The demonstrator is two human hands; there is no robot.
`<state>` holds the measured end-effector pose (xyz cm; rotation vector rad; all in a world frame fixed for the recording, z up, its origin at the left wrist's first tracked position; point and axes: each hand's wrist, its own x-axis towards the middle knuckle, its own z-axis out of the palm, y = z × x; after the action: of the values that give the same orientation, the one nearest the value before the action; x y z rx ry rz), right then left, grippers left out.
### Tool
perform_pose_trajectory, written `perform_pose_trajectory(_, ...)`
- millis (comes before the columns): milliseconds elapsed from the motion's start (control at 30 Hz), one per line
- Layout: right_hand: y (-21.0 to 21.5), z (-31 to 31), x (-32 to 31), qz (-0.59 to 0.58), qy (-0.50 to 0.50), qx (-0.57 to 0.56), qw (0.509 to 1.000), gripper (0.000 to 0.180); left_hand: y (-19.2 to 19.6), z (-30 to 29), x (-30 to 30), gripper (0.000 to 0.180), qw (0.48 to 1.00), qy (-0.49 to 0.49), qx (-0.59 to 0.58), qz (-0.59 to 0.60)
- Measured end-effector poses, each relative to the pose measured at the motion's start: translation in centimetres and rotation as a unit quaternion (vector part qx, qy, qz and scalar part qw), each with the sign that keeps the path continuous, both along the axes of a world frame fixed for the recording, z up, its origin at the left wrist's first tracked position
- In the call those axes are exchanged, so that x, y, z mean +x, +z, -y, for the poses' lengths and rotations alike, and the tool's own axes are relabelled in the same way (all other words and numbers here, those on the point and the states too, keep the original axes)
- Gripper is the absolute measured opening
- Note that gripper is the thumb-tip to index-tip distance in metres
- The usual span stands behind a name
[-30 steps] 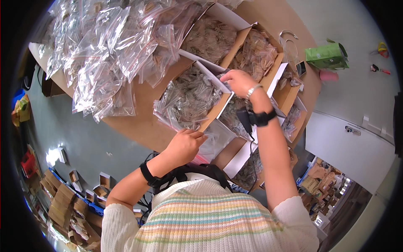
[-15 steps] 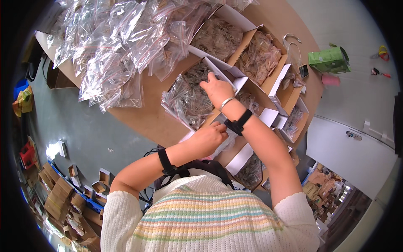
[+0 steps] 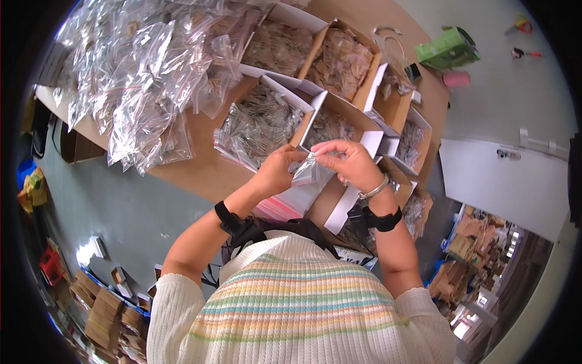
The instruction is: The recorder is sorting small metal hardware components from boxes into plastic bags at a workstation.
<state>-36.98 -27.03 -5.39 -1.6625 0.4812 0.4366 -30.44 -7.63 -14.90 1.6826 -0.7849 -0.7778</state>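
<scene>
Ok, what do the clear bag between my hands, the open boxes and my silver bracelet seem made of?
The clear glossy bag: probably thin plastic film, being see-through with bright glints. The open white-and-brown boxes: likely matte cardboard, given their thin, flat walls. The shiny silver bracelet: perhaps polished metal, judging by its highlights.

Clear bag (image 3: 307,171) partly behind fingers (image 3: 330,147)

From the wearer's head, the wide fisheye view looks steeply down, close above the striped top (image 3: 297,309), facing the left hand (image 3: 276,173) and right hand (image 3: 357,167), with the table (image 3: 203,164) beyond and the floor (image 3: 139,206) bending toward the rim.
</scene>
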Motion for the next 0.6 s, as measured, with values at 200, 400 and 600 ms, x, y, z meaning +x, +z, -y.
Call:
perform_pose_trajectory(200,-1.9,-0.7,-4.9,-0.038,-0.012,-0.089,0.995,0.030,-0.2,1.1,-1.8,0.062,0.995,-0.052,-0.020,0.086)
perform_pose_trajectory(400,-4.9,-2.3,-6.2,-0.043,-0.307,0.433,0.846,0.014,0.7,1.3,-2.8,0.066,0.993,-0.065,-0.046,0.088)
perform_pose_trajectory(600,-5.0,-6.1,-5.9,0.045,-0.383,0.298,0.873,0.019,1.1,0.9,-2.5,0.064,0.997,-0.026,-0.038,0.066)
